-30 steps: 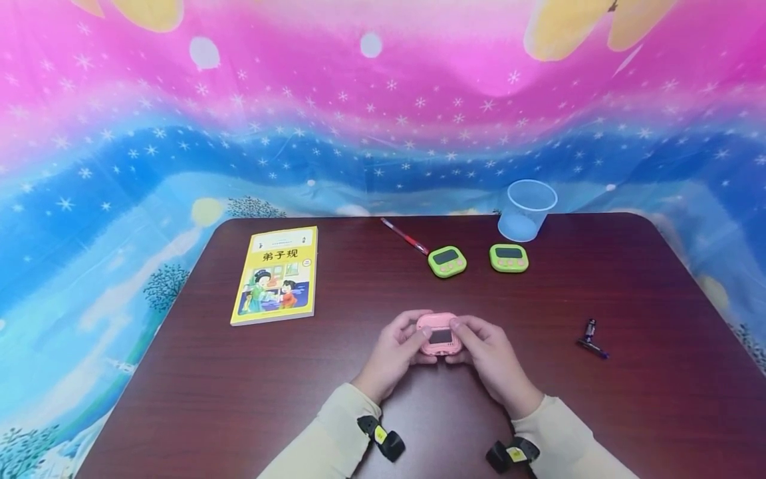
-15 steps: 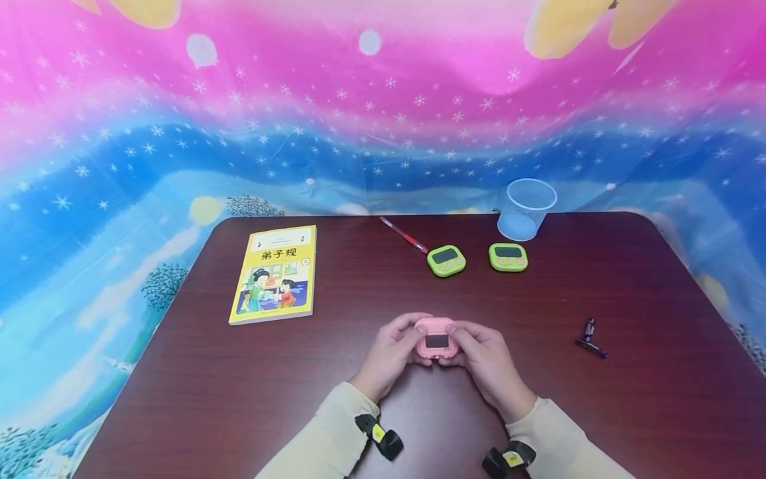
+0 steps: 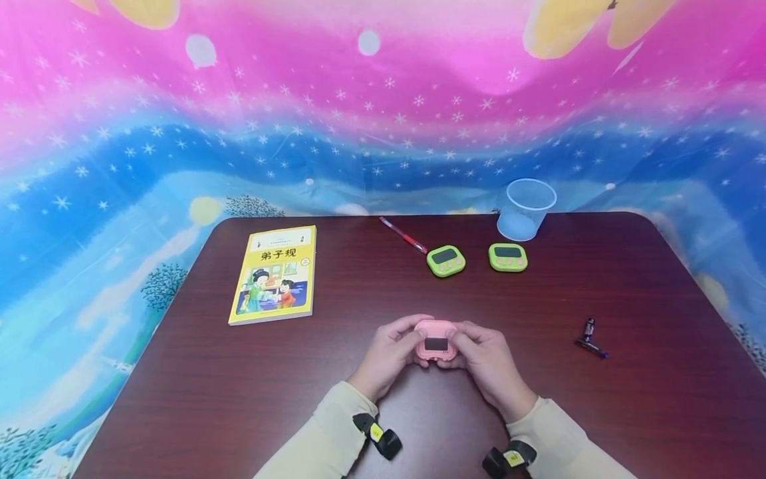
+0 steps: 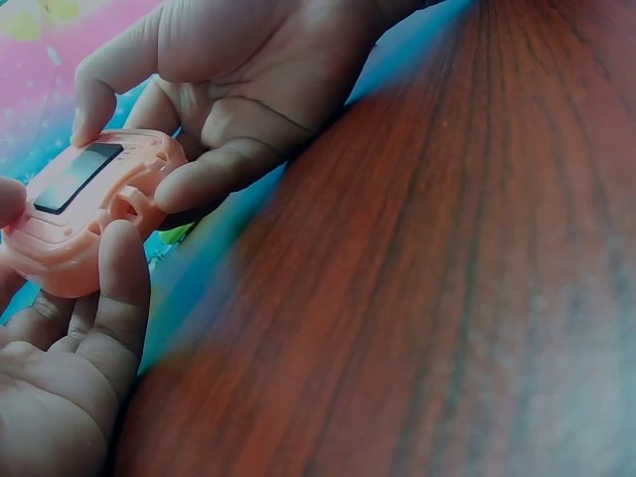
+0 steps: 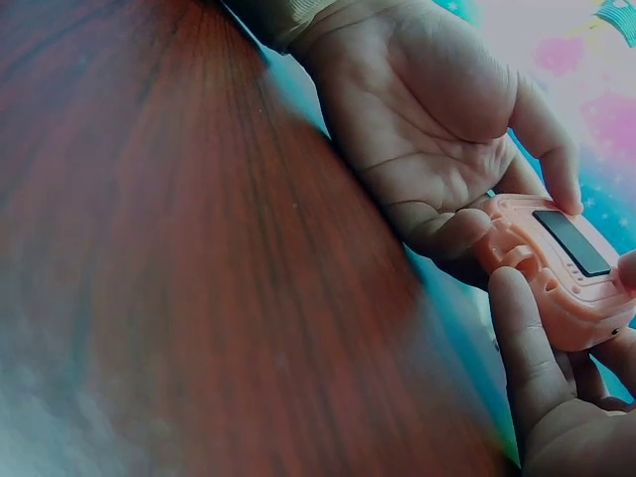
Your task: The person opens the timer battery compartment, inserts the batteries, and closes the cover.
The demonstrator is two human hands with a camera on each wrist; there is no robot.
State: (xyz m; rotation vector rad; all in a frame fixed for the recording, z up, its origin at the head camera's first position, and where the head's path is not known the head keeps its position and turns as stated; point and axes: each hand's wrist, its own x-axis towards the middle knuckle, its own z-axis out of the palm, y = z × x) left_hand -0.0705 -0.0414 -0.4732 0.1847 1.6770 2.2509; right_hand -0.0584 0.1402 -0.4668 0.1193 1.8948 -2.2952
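Both hands hold a pink timer-like device (image 3: 436, 340) between them, just above the table near its front middle. A dark rectangle shows on its upward face, and a small loop or clip sits at its near edge in the wrist views. The left hand (image 3: 387, 349) grips the left side, thumb on top and fingers curled beneath. The right hand (image 3: 487, 356) grips the right side the same way. In the left wrist view the pink device (image 4: 89, 214) is held at its edges by thumbs and fingertips. Its underside is hidden.
Two green timers (image 3: 445, 261) lie beyond the hands, beside a red pen (image 3: 403, 235). A clear plastic cup (image 3: 526, 209) stands at the back edge. Two small batteries (image 3: 591, 339) lie right, a yellow book (image 3: 273, 274) left. A patterned cloth (image 3: 359, 133) hangs behind the table.
Both hands have lowered slightly toward the person with the pink device, shifting a little left. The device has straightened slightly. Its hold by both hands looks the same.
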